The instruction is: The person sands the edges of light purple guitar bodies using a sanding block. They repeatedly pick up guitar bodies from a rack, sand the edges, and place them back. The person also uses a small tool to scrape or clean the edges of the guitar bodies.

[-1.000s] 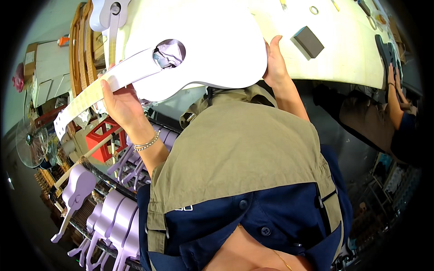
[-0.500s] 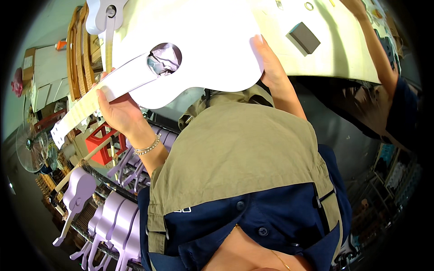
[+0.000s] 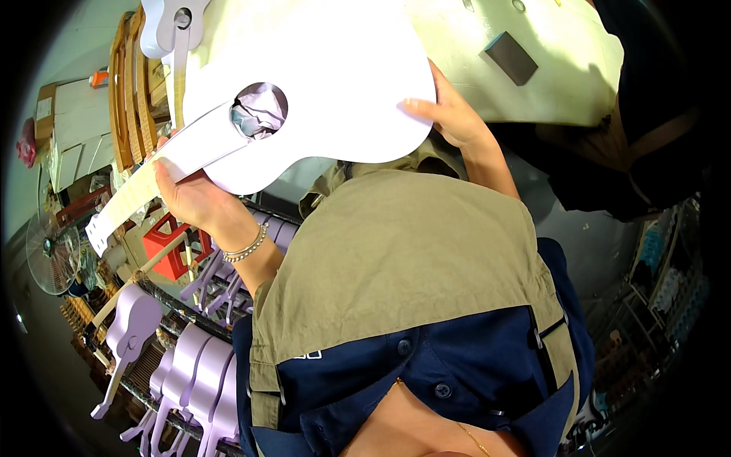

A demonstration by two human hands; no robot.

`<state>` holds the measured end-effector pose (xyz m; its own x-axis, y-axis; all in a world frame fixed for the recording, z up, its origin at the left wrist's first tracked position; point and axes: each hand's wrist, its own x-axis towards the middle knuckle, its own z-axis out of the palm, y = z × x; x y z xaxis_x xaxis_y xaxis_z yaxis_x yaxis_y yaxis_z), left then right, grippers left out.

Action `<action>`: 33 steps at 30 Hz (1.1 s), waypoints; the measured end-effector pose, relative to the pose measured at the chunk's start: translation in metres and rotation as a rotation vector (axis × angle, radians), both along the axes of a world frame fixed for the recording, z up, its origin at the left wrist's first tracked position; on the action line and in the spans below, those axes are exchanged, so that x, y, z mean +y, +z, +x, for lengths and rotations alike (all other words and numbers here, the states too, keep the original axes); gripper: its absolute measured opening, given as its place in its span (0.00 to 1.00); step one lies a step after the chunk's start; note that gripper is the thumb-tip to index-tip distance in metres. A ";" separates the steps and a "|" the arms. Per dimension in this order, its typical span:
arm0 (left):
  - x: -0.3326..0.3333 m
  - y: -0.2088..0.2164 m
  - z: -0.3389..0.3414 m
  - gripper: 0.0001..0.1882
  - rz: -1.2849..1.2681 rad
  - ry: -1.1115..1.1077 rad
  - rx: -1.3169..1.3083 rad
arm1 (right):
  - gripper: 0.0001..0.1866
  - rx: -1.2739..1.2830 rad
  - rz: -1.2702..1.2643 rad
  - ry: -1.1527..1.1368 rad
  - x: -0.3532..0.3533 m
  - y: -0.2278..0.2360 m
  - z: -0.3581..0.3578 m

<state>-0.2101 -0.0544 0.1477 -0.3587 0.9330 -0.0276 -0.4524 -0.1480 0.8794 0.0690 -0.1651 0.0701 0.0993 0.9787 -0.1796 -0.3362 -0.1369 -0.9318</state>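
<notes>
A pale lilac guitar body [image 3: 343,99], without strings, is held up over the worktable, its front bright in the light. Its neck, covered with yellowish tape [image 3: 133,192] toward the headstock, points to the lower left. Crumpled paper [image 3: 259,111] fills the sound hole. My left hand [image 3: 199,199] is closed round the neck, thumb on the front side and fingers behind. At the wide end of the body, my right hand [image 3: 454,114] grips the edge, its thumb lying on the top face and its fingers mostly hidden behind.
On the pale worktable [image 3: 563,91] lies a dark grey block [image 3: 512,59]. Another lilac guitar [image 3: 181,38] rests at the far left. Several lilac guitars [image 3: 190,365] hang on a rack at lower left, near a red stool [image 3: 167,247] and a fan [image 3: 52,245]. A person in dark clothes [image 3: 647,91] is at right.
The guitar has shifted slightly left and tilted. My right thumb has moved further onto its top face. At right, the other person has leaned in and the bare arm over the table has gone.
</notes>
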 end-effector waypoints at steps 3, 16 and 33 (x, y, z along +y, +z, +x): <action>-0.002 0.000 0.000 0.16 0.001 -0.016 -0.013 | 0.34 0.074 -0.151 -0.119 0.004 0.009 -0.009; 0.001 0.002 0.005 0.19 -0.013 0.025 0.041 | 0.30 0.192 -0.251 -0.151 0.012 0.005 -0.006; -0.007 0.030 0.012 0.25 0.182 -0.219 0.443 | 0.38 0.320 -0.577 -0.093 -0.012 -0.049 0.022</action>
